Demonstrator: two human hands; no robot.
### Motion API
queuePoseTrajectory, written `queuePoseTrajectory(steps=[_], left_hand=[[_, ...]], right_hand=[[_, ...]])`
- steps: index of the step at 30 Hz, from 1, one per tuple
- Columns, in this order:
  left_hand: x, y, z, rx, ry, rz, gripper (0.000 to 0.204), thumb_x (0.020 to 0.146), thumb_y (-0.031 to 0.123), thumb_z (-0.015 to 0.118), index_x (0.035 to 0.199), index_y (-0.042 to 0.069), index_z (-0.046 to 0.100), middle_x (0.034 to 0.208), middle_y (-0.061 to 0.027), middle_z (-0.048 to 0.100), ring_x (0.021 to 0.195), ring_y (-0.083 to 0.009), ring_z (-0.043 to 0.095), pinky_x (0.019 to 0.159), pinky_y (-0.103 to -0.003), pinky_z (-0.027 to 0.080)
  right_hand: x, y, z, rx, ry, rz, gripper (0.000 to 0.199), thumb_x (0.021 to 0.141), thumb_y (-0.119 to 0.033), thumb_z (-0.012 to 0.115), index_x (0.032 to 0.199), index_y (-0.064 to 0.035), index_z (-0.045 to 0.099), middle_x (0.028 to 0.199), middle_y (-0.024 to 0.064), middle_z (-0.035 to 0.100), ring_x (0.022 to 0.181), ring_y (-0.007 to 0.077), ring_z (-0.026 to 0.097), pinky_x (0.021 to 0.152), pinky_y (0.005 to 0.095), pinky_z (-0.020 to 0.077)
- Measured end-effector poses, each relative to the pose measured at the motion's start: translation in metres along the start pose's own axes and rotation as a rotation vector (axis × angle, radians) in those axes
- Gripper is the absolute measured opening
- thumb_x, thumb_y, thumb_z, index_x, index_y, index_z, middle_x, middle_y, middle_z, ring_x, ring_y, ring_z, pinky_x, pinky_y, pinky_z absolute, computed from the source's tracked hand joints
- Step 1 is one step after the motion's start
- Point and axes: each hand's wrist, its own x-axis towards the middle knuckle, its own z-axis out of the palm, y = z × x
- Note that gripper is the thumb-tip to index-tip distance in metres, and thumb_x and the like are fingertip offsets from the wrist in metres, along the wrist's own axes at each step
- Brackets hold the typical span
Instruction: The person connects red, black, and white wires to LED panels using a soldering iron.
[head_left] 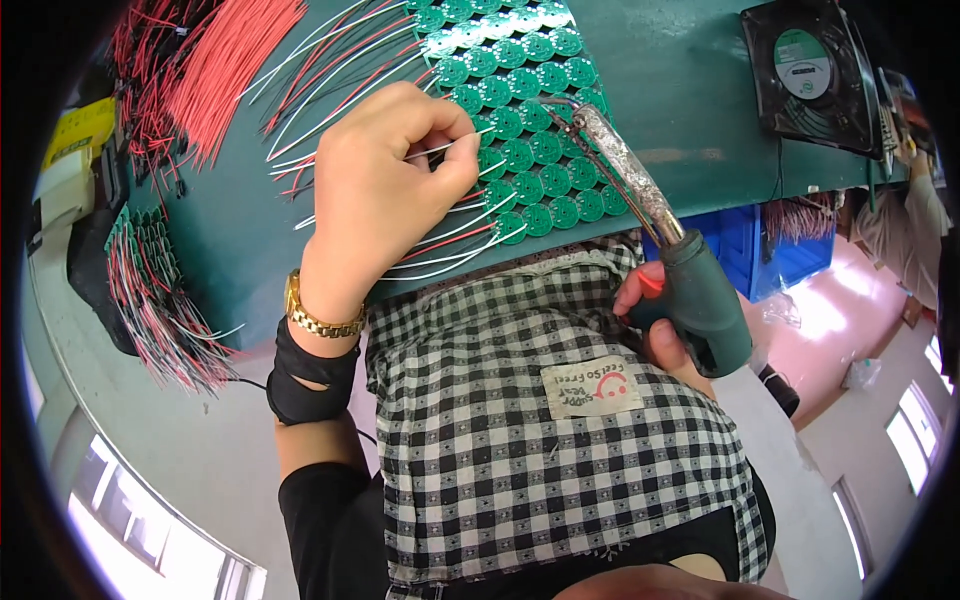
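Observation:
My left hand (385, 175) is closed in a pinch on a thin white wire (432, 151), over the left edge of a panel of round green circuit boards (545, 147). Red, white and black wires (440, 240) stick out leftward from that edge. My right hand (667, 347) grips the dark green handle of a soldering gun (705, 300) with a red trigger. Its long metal barrel slants up and left. The bent tip is above the panel, right of my left hand; whether it touches a board I cannot tell.
Bundles of red wires (235, 75) lie on the green table (665, 90) at the far left. Wired boards (160, 290) hang at the left edge. A black fan (808, 80) stands at the far right. Below the right edge is a blue bin (735, 250) with wires.

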Motion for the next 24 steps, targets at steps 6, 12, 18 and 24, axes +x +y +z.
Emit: queuePoseTrajectory(steps=[6, 12, 18, 24], left_hand=[[-0.007, -0.006, -0.001, -0.012, 0.031, 0.081, 0.005, 0.07, 0.007, 0.067, 0.073, 0.008, 0.063, 0.068, -0.0032, 0.057, 0.054, -0.016, 0.054, 0.049, -0.027, 0.043], [-0.01, 0.022, -0.005, 0.103, 0.096, 0.401, 0.013, 0.076, 0.012, 0.068, 0.085, 0.004, 0.064, 0.082, -0.0066, 0.061, 0.078, -0.0229, 0.059, 0.071, -0.035, 0.046], [-0.011, 0.103, 0.025, -0.561, -0.705, 0.079, 0.042, 0.07, 0.021, 0.07, 0.101, -0.003, 0.056, 0.088, -0.0175, 0.061, 0.083, -0.027, 0.061, 0.073, -0.035, 0.047], [-0.001, 0.108, 0.018, -0.973, -0.848, -0.181, 0.047, 0.068, 0.01, 0.071, 0.108, -0.004, 0.053, 0.08, -0.0061, 0.06, 0.064, -0.0147, 0.059, 0.058, -0.024, 0.048]], right_hand=[[-0.012, -0.003, -0.022, -0.441, 0.063, -0.098, 0.046, 0.081, -0.034, 0.062, 0.111, -0.0007, 0.051, 0.086, 0.007, 0.054, 0.076, 0.0149, 0.051, 0.066, 0.0271, 0.0417], [0.0, -0.024, -0.034, -0.212, 0.278, -0.4, 0.06, 0.087, -0.048, 0.05, 0.121, 0.0002, 0.041, 0.085, 0.0111, 0.052, 0.074, 0.0194, 0.052, 0.08, 0.0351, 0.0433], [0.038, -0.032, 0.025, 0.383, 0.163, -0.586, 0.068, 0.093, -0.059, 0.023, 0.124, -0.0005, 0.038, 0.102, 0.0181, 0.059, 0.11, 0.0368, 0.052, 0.103, 0.0481, 0.0283], [0.026, -0.012, 0.017, 0.589, 0.005, -0.531, 0.066, 0.092, -0.055, 0.038, 0.13, -0.0016, 0.035, 0.122, 0.0193, 0.05, 0.121, 0.0372, 0.043, 0.104, 0.0487, 0.0287]])
